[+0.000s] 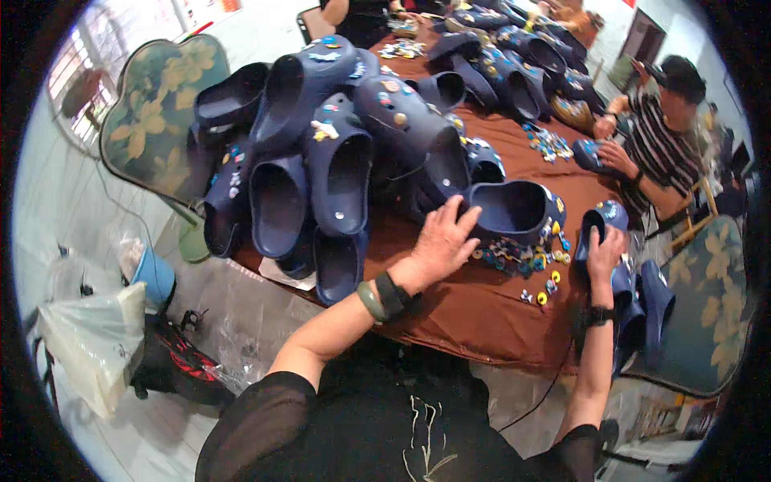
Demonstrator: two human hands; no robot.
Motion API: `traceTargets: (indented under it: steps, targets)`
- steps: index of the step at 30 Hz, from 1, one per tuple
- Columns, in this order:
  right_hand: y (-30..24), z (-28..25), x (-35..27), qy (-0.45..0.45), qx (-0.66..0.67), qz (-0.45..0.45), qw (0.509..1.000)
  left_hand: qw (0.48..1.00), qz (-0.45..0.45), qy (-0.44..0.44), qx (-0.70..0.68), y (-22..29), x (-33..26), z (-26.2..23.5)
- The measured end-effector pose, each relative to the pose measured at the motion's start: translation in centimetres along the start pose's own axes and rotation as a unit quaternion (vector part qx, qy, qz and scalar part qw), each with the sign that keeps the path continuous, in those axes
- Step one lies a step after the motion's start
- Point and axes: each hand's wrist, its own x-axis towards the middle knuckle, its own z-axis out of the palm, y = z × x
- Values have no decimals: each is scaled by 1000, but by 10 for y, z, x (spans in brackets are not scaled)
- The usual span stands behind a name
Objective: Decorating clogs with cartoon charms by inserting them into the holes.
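My left hand [442, 238] reaches forward with fingers spread and rests on a dark blue clog [514, 208] lying on the brown-covered table [474, 309]. My right hand [604, 251] grips another dark blue clog [601, 222] at the table's right edge. Between the two hands lies a heap of small colourful shoe charms [514, 255]. A big pile of dark blue clogs [337, 145], some with charms stuck on, fills the table's left half.
More clogs [514, 64] and charms [548, 143] cover the far table. A person in a striped shirt [662, 145] sits at the right handling a clog. A floral chair [152, 112] stands left. Plastic bags [96, 337] lie on the floor; clogs [646, 309] are stacked on a right-hand chair.
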Motion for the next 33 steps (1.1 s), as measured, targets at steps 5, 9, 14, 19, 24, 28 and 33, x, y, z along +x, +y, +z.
traceTargets:
  steps: [5, 9, 14, 19, 24, 28, 33]
  targets:
    - [-132, -24, -12, -355, 154, 3, 922, 998, -29, -9, -46, 4, -13, 8]
    - [-165, -20, -18, -314, 267, 167, 896, 998, 7, -31, -48, 11, -20, 3]
    - [-156, -33, -53, -171, 396, 50, 901, 979, -81, -20, -186, 36, -35, -9]
    - [-213, -151, -124, -256, 335, 35, 906, 936, -103, -164, -292, 52, -69, -22]
    - [-218, -178, -188, -302, 350, -2, 887, 892, -150, -211, -370, 11, -95, -39]
    - [-210, -176, -201, -371, 434, 139, 809, 809, -231, -316, -438, -21, -103, -43]
    - [-194, -153, -186, -134, 376, 43, 916, 918, -132, -249, -280, -25, -101, -27]
